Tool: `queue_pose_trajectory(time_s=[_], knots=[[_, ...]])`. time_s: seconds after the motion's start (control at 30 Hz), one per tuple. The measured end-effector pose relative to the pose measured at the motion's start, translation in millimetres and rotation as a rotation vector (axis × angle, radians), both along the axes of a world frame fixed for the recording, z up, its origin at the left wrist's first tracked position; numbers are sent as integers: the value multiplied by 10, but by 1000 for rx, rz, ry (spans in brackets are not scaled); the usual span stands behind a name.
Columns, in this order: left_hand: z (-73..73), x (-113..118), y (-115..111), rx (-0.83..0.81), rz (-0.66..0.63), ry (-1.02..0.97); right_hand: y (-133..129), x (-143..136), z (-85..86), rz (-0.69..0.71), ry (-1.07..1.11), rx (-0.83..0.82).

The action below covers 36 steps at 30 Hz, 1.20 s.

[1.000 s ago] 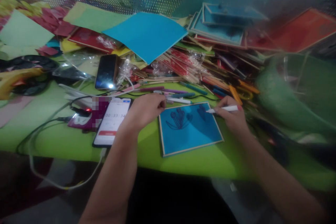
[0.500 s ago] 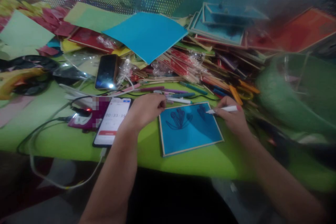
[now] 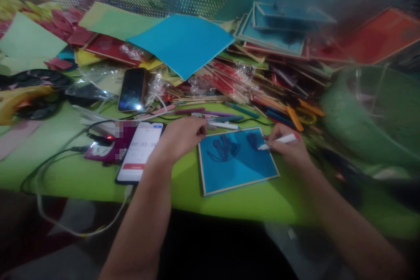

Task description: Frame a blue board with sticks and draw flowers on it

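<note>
A blue card with a pale border [image 3: 238, 170] lies flat near the front of the green table, with dark line drawings of flowers on its left half and upper right. My right hand [image 3: 287, 144] is closed round a white marker [image 3: 282, 140], its tip at the lower edge of the upper-right drawing. At the card's upper left corner rests my left hand [image 3: 183, 138], fingers curled into a fist. Whatever is inside that fist is hidden. Just beyond it lie several pens, among them a white marker with a blue end [image 3: 223, 125].
To the left are a phone showing a timer [image 3: 139, 153], a second dark phone [image 3: 132, 89] and cables. Coloured papers, a large blue sheet [image 3: 183, 43], sticks and a stack of blue framed cards [image 3: 272, 39] fill the back. A green basin [image 3: 370, 118] stands right.
My right hand has tilted the marker slightly, and its tip has moved down the card. Darker strokes show in the upper-right drawing. My left hand has stayed in place.
</note>
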State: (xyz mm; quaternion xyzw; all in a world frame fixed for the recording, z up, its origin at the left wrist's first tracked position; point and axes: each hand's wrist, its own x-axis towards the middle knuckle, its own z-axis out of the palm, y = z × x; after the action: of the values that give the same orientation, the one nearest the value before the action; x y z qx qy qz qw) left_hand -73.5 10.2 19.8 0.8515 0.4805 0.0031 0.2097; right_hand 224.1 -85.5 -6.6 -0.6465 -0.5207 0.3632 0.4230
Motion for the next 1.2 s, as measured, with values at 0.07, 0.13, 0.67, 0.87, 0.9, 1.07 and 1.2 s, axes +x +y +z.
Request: queue_pose_trajectory(time_s=[0.07, 0.13, 0.67, 0.87, 0.9, 1.07, 1.2], knots=[[-4, -4, 2, 3, -4, 3, -2, -4, -1, -1, 3, -1], [-10, -6, 5, 2, -7, 4, 1, -7, -4, -26, 3, 6], [-29, -3, 8, 3, -2, -9, 59, -22, 9, -164, -145, 93], [-30, -5, 4, 4, 0, -24, 65, -17, 15, -140, -171, 78], [-32, -6, 5, 4, 1, -26, 66, -14, 17, -135, -175, 76], [-39, -11, 11, 10, -6, -20, 60, 14, 9, -104, -130, 70], [-39, -10, 12, 8, 0, -11, 41, 27, -2, -80, -90, 37]])
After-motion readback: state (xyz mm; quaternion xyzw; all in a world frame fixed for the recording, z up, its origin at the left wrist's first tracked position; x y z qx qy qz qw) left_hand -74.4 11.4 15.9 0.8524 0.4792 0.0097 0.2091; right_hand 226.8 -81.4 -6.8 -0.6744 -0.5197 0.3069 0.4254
